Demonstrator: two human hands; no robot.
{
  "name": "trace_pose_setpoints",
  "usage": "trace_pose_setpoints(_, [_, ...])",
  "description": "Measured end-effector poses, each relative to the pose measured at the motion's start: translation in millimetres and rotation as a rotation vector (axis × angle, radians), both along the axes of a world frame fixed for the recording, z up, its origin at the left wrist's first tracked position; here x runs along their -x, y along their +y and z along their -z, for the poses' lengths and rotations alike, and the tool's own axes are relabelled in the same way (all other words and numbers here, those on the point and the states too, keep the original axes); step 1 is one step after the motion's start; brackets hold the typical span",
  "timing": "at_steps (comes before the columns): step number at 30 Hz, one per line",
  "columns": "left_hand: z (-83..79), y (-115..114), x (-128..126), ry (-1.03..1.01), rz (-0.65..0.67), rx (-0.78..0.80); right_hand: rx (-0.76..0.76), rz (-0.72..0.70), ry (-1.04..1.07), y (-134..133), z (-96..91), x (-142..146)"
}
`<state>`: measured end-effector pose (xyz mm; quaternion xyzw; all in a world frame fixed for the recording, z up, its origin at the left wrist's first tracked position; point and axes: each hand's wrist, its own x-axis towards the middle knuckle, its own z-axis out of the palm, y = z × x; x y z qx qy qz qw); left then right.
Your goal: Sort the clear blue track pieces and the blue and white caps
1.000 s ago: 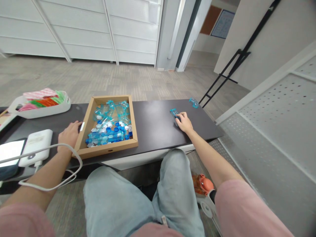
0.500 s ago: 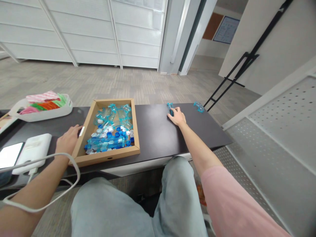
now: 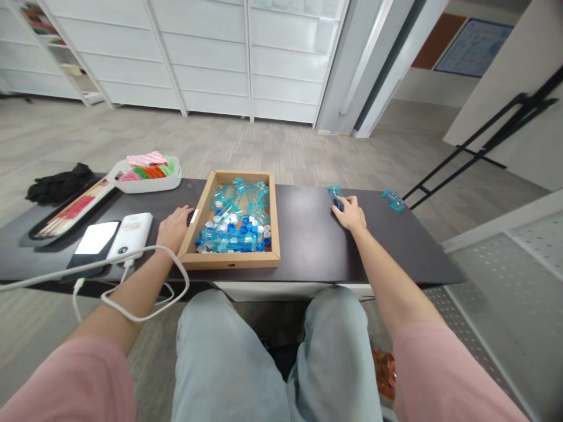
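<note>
My right hand [image 3: 350, 214] is at the far side of the table, fingers closed around a clear blue plastic tube piece [image 3: 335, 191]; the hand covers most of it. A curved clear blue tube piece [image 3: 394, 201] lies to the right, near the table's far right corner. My left hand [image 3: 173, 229] rests by the left wall of a shallow cardboard box [image 3: 233, 261], fingers stretched towards it and the tips at a dark slot. Inside the box lie several clear blue tubes [image 3: 229, 239] with small blue and white hexagonal pieces [image 3: 253, 223].
A white basket [image 3: 149, 184] of colourful items, a long tray [image 3: 73, 214], black cloth [image 3: 59, 183], a phone [image 3: 97, 237] and a white power bank [image 3: 131, 234] occupy the table's left. A white cable [image 3: 145, 316] loops over my left forearm. A perforated panel [image 3: 519, 281] stands at right.
The view has swung left, bringing more of the table's left end into sight. Both hands keep about the same places on the table.
</note>
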<state>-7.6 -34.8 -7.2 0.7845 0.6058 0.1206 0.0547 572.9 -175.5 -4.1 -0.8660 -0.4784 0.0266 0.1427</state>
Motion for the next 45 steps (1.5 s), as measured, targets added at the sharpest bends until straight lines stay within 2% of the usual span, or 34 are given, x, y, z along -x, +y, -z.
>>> trace_pose_setpoints(3, [0.6, 0.2, -0.1, -0.01, -0.008, -0.001, -0.073, 0.012, -0.007, 0.6, 2.3, -1.7])
trace_pose_setpoints(8, [-0.4, -2.8, -2.2, -0.046, 0.0, -0.014, -0.344, 0.038, -0.133, -7.5, 10.3, -7.1])
trace_pose_setpoints(10, [0.1, -4.7, -4.1, -0.058, -0.003, -0.036, -0.411, -0.026, -0.152, -10.3, 11.7, -0.8])
trace_pose_setpoints(12, [1.4, -6.3, -6.0, -0.069, -0.01, -0.066, -0.443, -0.134, -0.149, -5.2, 9.7, 17.0])
trace_pose_setpoints(14, [3.0, -7.4, -7.1, -0.081, -0.017, -0.088, -0.429, -0.281, -0.117, 12.0, 3.5, 47.4])
trace_pose_setpoints(17, [4.4, -8.0, -6.9, -0.083, -0.024, -0.101, -0.389, -0.514, -0.009, 58.0, -12.1, 106.1])
trace_pose_setpoints(21, [4.1, -7.0, -4.1, -0.038, -0.018, -0.079, -0.414, -0.582, 0.139, 123.2, -30.0, 169.9])
trace_pose_setpoints(24, [4.5, -5.8, -1.1, 0.0, -0.009, -0.062, -0.348, -0.593, 0.165, 149.7, -31.1, 191.5])
trace_pose_setpoints(27, [5.2, -5.1, 1.9, 0.017, -0.003, -0.047, -0.287, -0.605, 0.116, 157.3, -26.4, 196.2])
trace_pose_setpoints(29, [5.2, -5.1, 3.3, 0.027, -0.002, -0.041, -0.306, -0.612, 0.103, 156.7, -23.6, 195.3])
trace_pose_setpoints(34, [4.3, -7.7, 2.9, 0.038, 0.001, -0.06, -0.492, -0.516, 0.219, 151.5, -14.5, 192.6])
trace_pose_setpoints(39, [4.0, -9.4, 1.0, 0.024, -0.006, -0.077, -0.722, -0.495, 0.529, 155.6, 6.6, 188.7])
trace_pose_setpoints(42, [4.5, -8.6, 1.6, 0.033, -0.007, -0.078, -0.783, -0.497, 0.633, 159.8, 15.5, 185.8])
trace_pose_setpoints(45, [4.6, -8.1, 2.1, 0.039, -0.002, -0.079, -0.834, -0.504, 0.639, 160.6, 17.9, 184.5])
